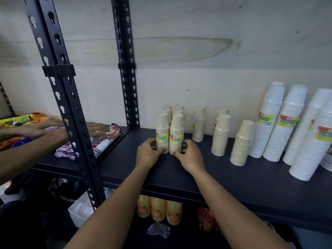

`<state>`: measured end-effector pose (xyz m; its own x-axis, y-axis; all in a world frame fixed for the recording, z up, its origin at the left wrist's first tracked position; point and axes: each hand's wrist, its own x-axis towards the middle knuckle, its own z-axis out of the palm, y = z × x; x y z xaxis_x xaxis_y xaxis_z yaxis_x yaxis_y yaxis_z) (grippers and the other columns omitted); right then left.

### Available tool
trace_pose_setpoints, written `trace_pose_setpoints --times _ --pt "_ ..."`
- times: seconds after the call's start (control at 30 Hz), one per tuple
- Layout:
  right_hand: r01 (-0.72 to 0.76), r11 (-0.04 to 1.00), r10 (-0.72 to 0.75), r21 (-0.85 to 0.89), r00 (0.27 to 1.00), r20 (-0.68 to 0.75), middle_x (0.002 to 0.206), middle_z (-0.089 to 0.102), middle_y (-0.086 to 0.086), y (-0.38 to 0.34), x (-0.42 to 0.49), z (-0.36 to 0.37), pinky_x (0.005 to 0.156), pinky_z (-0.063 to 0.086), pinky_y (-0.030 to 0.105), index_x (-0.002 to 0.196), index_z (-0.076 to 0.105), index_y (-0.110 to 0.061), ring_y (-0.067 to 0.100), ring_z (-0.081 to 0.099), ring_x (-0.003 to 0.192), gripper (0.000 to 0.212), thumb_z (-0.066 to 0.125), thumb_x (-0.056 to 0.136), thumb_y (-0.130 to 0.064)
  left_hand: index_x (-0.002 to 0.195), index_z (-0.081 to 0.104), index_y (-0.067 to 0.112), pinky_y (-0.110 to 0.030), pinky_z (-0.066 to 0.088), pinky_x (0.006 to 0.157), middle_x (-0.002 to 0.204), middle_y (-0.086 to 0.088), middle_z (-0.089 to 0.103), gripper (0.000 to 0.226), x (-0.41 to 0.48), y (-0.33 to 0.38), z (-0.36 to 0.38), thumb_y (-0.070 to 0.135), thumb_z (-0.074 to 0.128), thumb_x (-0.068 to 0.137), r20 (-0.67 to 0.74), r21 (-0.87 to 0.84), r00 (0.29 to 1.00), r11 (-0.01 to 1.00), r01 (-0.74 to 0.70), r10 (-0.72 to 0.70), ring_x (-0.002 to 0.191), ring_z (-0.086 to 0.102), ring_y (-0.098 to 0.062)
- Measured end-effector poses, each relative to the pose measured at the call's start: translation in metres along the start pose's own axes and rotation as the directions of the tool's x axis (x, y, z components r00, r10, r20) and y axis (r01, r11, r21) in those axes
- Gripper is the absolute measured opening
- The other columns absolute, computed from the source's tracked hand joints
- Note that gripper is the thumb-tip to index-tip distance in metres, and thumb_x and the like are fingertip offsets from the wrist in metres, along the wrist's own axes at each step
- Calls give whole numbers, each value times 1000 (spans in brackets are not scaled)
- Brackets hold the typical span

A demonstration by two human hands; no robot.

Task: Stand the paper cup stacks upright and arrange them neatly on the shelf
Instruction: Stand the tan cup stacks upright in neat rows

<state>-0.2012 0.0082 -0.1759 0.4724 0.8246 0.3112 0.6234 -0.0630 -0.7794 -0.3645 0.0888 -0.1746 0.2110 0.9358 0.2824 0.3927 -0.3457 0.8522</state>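
On the dark shelf, at 12 o'clock from me, a block of beige cup stacks is standing upright. My left grip is holding the front left stack at its base, and my right grip is holding the front right stack. At 3 o'clock from them, more beige stacks and tall white stacks are standing.
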Motion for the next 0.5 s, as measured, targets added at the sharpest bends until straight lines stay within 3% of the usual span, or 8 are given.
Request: trace_pose_setpoints --times 0.13,0.27,0.33,0.5 --pt "-17 985 26 173 998 -51 122 60 -2 -4 -7 -15 83 50 21 119 59 -22 8 62 103 44 81 83 -34 153 39 14 -30 55 94 127 0 63 96 -6 5 -3 35 90 75 -16 -26 1000 1000 -2 1 103 66 -8" --pt "40 966 -6 255 991 -136 117 64 -7 2 -23 -37 90 56 29 117 61 -24 4 64 100 36 78 86 -33 148 45 18 -27 53 87 120 3 57 77 -20 10 -8 31 84 83 -173 -81 985 996 -38 24 100 63 -9" --pt "61 958 -18 279 988 -153 115 65 -9 5 -33 -47 86 55 24 115 62 -27 5 65 99 32 77 88 -29 146 47 20 -19 50 78 115 4 58 67 -31 16 -9 27 80 87 -232 -132 972 990 -57 25 96 64 -7" --pt "98 958 -22 268 962 -273 112 64 -12 10 -57 -71 78 48 14 114 64 -24 4 64 99 28 76 89 -25 131 55 22 -7 50 69 104 6 66 46 -54 48 6 19 75 90 -149 -229 982 962 -150 117 86 66 5"
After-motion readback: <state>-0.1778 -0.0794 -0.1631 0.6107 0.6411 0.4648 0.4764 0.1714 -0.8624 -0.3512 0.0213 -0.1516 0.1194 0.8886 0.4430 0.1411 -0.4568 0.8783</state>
